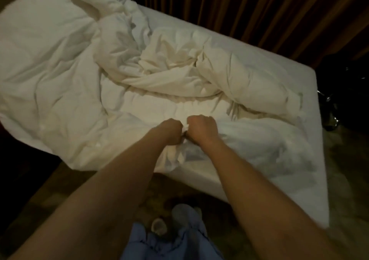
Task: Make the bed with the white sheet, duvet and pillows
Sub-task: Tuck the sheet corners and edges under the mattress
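Gripping a bunched fold of the crumpled white duvet (83, 64), both fists are seen side by side just inside the near edge of the white mattress (311, 160). The left hand (169, 131) and the right hand (201, 129) are each curled tightly round cloth, almost touching, with a small tuft pinched between them. For the step to be done well, the hands are probably best drawn apart along the hem, so that one edge is found and pulled taut before anything is spread. The soft, puffy duvet is heaped in deep folds and twisted ridges, piled thickest toward the far left corner of the mattress. A flat white sheet (283, 64) is stretched smooth over the mattress on its far right side. No pillows can be made out. Beyond the mattress, a pleated brown curtain (259, 6) is hung.
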`<state>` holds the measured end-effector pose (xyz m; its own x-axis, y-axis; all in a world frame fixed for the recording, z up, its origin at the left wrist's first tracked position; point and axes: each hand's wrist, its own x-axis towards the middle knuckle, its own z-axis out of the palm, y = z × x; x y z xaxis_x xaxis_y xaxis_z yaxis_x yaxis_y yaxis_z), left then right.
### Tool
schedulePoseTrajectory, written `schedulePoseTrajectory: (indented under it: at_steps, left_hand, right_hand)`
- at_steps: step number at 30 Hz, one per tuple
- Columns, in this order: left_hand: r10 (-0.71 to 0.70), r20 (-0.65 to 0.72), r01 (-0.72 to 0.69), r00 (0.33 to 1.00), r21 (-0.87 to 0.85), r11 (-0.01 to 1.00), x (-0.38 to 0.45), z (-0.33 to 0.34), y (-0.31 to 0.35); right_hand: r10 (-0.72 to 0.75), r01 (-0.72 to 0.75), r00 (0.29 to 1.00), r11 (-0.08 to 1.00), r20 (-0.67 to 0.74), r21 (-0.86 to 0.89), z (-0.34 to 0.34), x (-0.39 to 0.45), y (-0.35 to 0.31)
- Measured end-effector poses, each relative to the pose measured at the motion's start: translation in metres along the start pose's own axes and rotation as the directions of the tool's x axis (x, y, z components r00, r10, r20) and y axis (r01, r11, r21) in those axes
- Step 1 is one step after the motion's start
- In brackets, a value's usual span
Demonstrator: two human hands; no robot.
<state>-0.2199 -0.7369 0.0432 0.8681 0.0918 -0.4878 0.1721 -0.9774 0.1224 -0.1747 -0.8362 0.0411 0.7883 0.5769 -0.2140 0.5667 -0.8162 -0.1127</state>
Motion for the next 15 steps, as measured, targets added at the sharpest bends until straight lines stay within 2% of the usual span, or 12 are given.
schedulePoseTrajectory:
  at_steps: [1,2,3,4,5,6,7,8,10,13,14,15]
  left_hand:
    - [0.018,0.016,-0.018,1.0,0.004,1.0,-0.003,0.014,-0.001]
    - [0.052,0.069,-0.054,0.996,0.036,0.998,-0.004,0.038,-0.001]
    - [0.052,0.199,-0.078,0.979,0.124,0.989,-0.016,0.07,0.007]
    - [0.042,0.349,-0.113,0.936,0.185,0.976,-0.03,0.105,0.017]
    - [0.033,0.448,-0.151,0.894,0.231,0.961,-0.046,0.132,0.026]
    - [0.044,0.506,-0.173,0.862,0.212,0.962,-0.056,0.152,0.036]
    - [0.049,0.499,-0.159,0.865,0.181,0.97,-0.054,0.165,0.04]
    - [0.034,0.452,-0.103,0.891,0.129,0.986,-0.05,0.174,0.041]
    - [-0.038,0.348,0.02,0.937,0.054,0.998,-0.045,0.173,0.04]
    - [-0.018,0.24,0.009,0.971,0.036,0.999,-0.034,0.157,0.042]
    - [-0.014,0.225,0.008,0.974,0.027,1.0,-0.032,0.15,0.042]
    - [-0.01,0.2,0.007,0.98,0.015,1.0,-0.028,0.145,0.042]
  right_hand:
    - [0.037,-0.035,0.996,0.999,-0.083,0.027,0.024,-0.016,-0.002]
    - [0.082,-0.075,0.993,0.994,-0.082,0.084,0.058,-0.044,-0.005]
    - [0.096,-0.098,0.995,0.993,0.033,0.067,0.086,-0.076,-0.009]
    - [0.065,-0.075,0.975,0.997,0.214,0.037,0.118,-0.102,-0.01]
    - [0.035,-0.046,0.929,0.999,0.368,0.02,0.142,-0.118,-0.008]
    - [0.011,-0.05,0.87,0.997,0.493,0.066,0.156,-0.122,-0.003]
    - [-0.002,-0.068,0.82,0.993,0.572,0.101,0.16,-0.117,0.0]
    - [-0.002,-0.1,0.807,0.985,0.591,0.14,0.163,-0.108,0.003]
    - [-0.017,-0.063,0.812,0.991,0.583,0.117,0.154,-0.095,0.004]
    - [-0.027,-0.021,0.884,0.995,0.467,0.097,0.143,-0.088,0.005]
    - [0.006,-0.032,0.942,0.997,0.334,0.074,0.141,-0.09,0.004]
    - [0.088,-0.093,0.988,0.995,0.13,0.031,0.141,-0.092,0.004]
